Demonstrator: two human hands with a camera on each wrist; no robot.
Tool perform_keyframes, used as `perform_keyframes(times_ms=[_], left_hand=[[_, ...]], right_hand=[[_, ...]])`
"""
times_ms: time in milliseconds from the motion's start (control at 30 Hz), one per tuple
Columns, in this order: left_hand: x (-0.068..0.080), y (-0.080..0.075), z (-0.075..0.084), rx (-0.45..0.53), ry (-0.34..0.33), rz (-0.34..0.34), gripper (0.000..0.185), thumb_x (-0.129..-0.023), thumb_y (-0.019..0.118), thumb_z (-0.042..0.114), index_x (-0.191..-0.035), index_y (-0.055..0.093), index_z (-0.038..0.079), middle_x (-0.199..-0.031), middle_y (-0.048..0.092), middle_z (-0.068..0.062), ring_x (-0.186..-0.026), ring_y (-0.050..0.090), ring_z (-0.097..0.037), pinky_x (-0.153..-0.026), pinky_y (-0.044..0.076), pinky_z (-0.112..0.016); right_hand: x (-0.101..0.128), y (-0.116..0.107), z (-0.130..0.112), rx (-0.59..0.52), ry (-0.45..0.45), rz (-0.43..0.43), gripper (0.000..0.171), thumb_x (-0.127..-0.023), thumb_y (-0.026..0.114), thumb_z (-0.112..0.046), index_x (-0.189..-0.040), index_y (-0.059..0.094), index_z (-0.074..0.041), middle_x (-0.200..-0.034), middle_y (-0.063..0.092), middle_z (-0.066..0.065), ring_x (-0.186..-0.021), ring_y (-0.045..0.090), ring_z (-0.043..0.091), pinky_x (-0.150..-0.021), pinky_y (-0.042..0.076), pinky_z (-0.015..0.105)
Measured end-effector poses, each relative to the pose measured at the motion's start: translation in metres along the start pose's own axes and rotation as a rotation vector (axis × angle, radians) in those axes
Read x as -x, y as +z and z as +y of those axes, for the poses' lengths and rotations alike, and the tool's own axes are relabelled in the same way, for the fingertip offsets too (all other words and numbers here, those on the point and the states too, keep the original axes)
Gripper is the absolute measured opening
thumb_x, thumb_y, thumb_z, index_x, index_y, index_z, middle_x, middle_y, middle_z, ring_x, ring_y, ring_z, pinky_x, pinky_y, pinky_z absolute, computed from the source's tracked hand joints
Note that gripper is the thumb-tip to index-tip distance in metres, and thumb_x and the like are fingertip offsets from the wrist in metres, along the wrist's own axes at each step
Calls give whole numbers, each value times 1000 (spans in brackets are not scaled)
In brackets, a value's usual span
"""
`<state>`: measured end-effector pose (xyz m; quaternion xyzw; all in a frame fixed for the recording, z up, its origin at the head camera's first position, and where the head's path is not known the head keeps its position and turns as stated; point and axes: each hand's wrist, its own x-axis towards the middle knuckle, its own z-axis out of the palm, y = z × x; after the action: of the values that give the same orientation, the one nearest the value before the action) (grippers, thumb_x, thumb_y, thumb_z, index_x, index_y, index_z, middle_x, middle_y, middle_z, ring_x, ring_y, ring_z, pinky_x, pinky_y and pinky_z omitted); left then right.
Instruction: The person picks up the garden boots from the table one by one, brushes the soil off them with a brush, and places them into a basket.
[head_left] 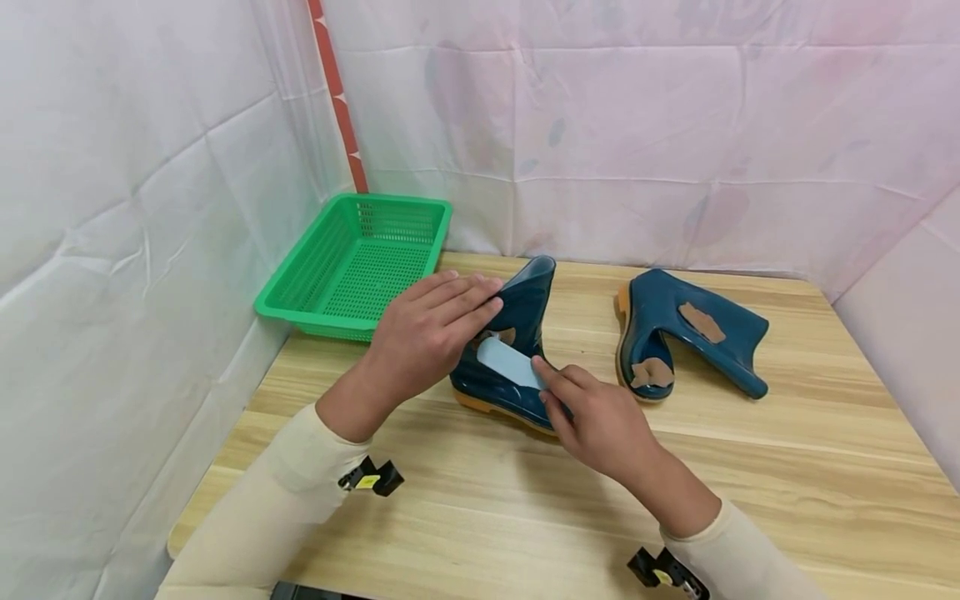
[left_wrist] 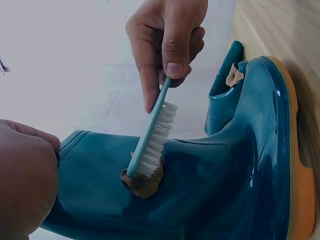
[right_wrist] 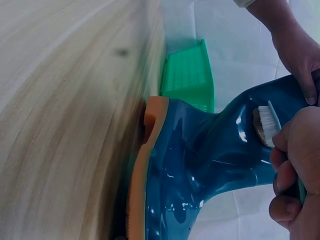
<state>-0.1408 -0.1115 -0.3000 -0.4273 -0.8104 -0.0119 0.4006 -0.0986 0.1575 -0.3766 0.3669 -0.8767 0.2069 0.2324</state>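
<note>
A dark teal rubber boot [head_left: 529,310] with an orange sole stands upright on the table. At the top of its shaft, my left hand [head_left: 420,337] holds the rim, thumb on the outer face. My right hand [head_left: 606,423] grips the handle of a light-blue brush [left_wrist: 150,132] with white bristles. Those bristles press against a brown patch [left_wrist: 142,187] on the boot's shaft, seen in both wrist views. From the head view, the brush back covers part of that patch.
To the right, a second teal boot [head_left: 660,304] lies on its side with brown patches [head_left: 702,322] on shaft and toe. A green plastic basket [head_left: 273,307] sits at the table's back left. White cloth walls [head_left: 622,125] enclose the wooden table [head_left: 465,525].
</note>
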Motion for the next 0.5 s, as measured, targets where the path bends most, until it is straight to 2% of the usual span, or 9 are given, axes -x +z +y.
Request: perform_keyframes(times_ms=[167,367,500], left_hand=[[0,-1,0,2,-6,-9,35,-96,69,2,-131,72,9,-137,65,-5,-128,61,-21,-117,36,-36],[0,-2,0,7,-19,-15,37,-95,70,1,-131,72,9,-137,65,-6,-128,60,-21,-117,35,-36],[1,-2,1,3,-15,-11,37,-95,69,0,-131,71,9,-138,64,-5,-129,60,-21,-117,35,-36]], right_hand=[[2,-3,-1,-17,-21,23,49,-93,72,-12,-141,63,-7,-88,62,-1,-52,34,-1,-43,29,17],[-2,-9,-2,-47,-78,162,41,-103,56,-21,-140,63,-4,-91,65,5,-50,35,1,-41,29,17],[-5,-8,-2,-18,-33,169,45,-98,64,-15,-142,61,-4,-92,65,9,-50,38,6,-41,32,20]])
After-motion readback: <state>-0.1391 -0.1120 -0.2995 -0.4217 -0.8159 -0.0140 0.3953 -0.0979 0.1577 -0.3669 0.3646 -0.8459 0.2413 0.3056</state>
